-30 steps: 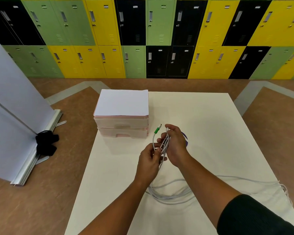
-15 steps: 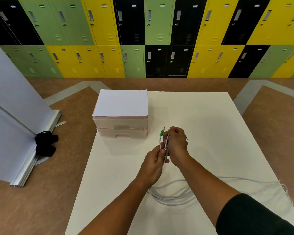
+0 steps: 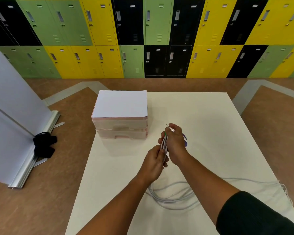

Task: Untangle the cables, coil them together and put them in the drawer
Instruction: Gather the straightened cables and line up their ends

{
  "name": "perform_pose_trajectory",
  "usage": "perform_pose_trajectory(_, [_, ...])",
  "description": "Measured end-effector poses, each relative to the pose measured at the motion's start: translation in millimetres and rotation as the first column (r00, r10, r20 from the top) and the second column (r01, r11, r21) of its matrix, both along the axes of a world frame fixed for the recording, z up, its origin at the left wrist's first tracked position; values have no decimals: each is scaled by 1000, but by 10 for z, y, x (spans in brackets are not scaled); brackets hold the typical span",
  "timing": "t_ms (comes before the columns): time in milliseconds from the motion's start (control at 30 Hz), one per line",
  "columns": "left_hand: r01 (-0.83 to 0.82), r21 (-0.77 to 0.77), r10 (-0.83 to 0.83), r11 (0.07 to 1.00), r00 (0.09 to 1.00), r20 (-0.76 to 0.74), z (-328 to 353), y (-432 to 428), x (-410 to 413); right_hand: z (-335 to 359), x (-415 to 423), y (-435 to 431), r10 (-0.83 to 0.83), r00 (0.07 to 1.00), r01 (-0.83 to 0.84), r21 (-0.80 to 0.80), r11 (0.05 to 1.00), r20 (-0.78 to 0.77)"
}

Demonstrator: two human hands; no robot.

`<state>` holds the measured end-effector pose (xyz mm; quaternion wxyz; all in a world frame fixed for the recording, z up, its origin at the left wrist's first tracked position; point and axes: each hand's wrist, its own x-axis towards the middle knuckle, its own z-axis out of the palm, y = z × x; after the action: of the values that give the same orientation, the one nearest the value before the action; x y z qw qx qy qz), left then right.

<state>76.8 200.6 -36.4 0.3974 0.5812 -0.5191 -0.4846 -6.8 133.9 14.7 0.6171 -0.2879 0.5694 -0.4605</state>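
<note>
Sitting on the big white bench [image 3: 210, 124] is a pink drawer box [image 3: 120, 128] with both drawers closed. Grey cables [image 3: 170, 199] lie in loose loops on the bench near the person, and some run up into the hands. The right hand [image 3: 176, 141] grips the folded cables at the top. The left hand [image 3: 154, 162] pinches them just below. The green plug [image 3: 165, 133] stuck out sideways before; now it sits tight against the right hand.
</note>
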Motion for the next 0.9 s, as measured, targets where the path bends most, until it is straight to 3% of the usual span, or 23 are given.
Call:
perform_pose_trajectory(133, [35, 44, -35, 998, 999, 13, 69, -16, 10, 81, 23, -92, 44, 997, -48, -64, 997, -69])
perform_pose_trajectory(300, [12, 55, 0, 998, 977, -213, 179, -16, -33, 130, 93, -170, -11, 998, 2, -140, 990, -65])
perform_pose_trajectory(433, [39, 108, -1, 993, 943, -332, 247, -38, 54, 186, 88, -206, 36, 997, -46, -146, 988, -74])
perform_pose_trajectory(633, [-71, 95, 94, 993, 958, -272, 362, -65, 99, 259, 78, -208, 178, 983, -180, -59, 982, -41])
perform_pose_trajectory(900, [4, 106, 31, 994, 947, -321, 472, -75, 33, 334, 6, -135, 166, 976, -194, -219, 956, -142])
